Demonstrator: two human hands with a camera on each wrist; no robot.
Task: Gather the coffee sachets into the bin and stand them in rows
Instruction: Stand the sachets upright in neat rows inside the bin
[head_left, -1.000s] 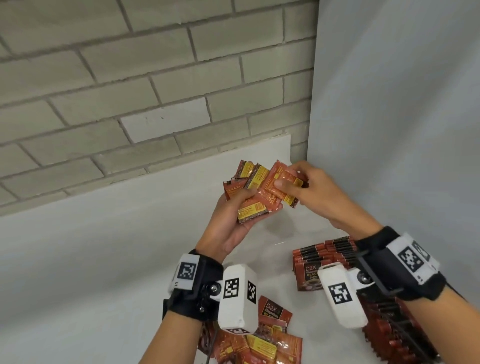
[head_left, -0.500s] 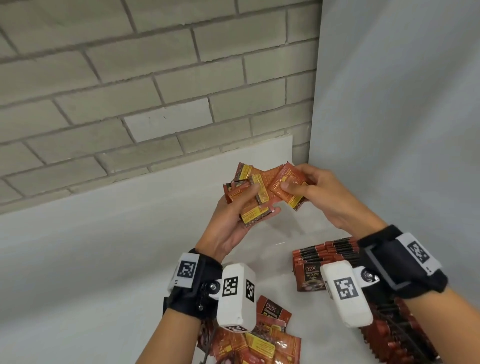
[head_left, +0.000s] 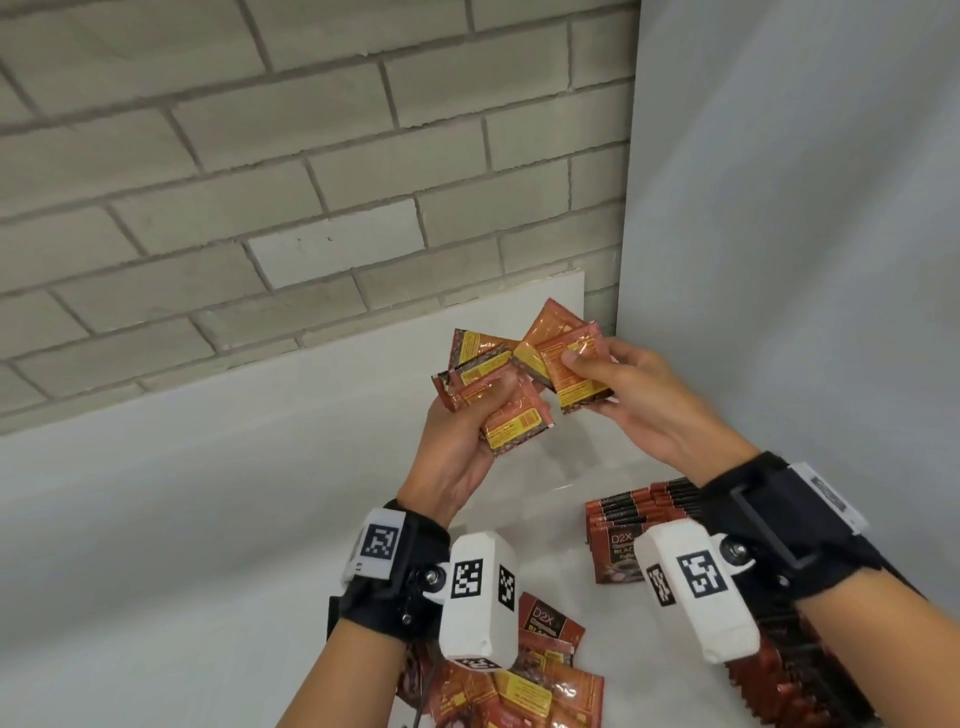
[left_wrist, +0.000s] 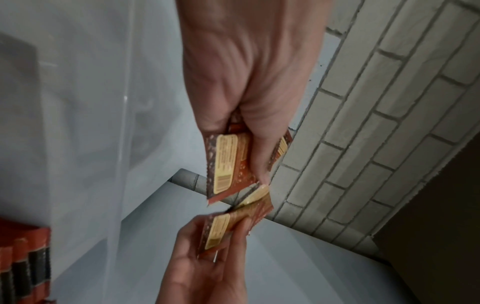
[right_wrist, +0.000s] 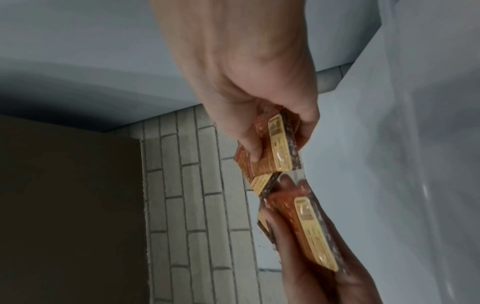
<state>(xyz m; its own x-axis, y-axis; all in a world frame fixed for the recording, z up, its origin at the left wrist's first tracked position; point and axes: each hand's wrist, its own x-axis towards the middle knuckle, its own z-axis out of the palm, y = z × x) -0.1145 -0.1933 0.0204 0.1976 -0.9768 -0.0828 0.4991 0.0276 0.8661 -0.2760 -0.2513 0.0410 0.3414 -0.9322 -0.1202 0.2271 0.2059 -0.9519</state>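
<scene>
- Head view: we are holding both hands raised in front of a grey brick wall (head_left: 260, 156), above a white table (head_left: 156, 519).
- Our left hand (head_left: 457, 447) is gripping a fanned bunch of coffee sachets (head_left: 498, 410), thumb curled over the front of the bunch and fingers behind it.
- Our right hand (head_left: 639, 400) is pinching a second small group of sachets (head_left: 566, 364) between thumb and fingers; the printed yellow label panels are facing us.
- The two bunches are overlapping at their inner edges, between the hands.
- A row of sachets (head_left: 644, 504) is standing upright, packed face to face, in the clear bin (head_left: 545, 467) below our right wrist; further rows are running down behind the right forearm.
- A loose pile of sachets (head_left: 524, 686) is lying flat near the bottom edge, under the left wrist camera (head_left: 478, 597).
- Left wrist view: the left hand (left_wrist: 249, 82) is clamping its sachets (left_wrist: 228, 164) from above, and the right hand (left_wrist: 207, 267) is meeting it from below.
- Right wrist view: the right hand (right_wrist: 246, 72) is pinching its sachets (right_wrist: 275, 150), thumb on the orange face, just above the left hand's bunch (right_wrist: 306, 230).
- Both wrist views are showing a translucent bin wall (left_wrist: 91, 102) beside the hands.
</scene>
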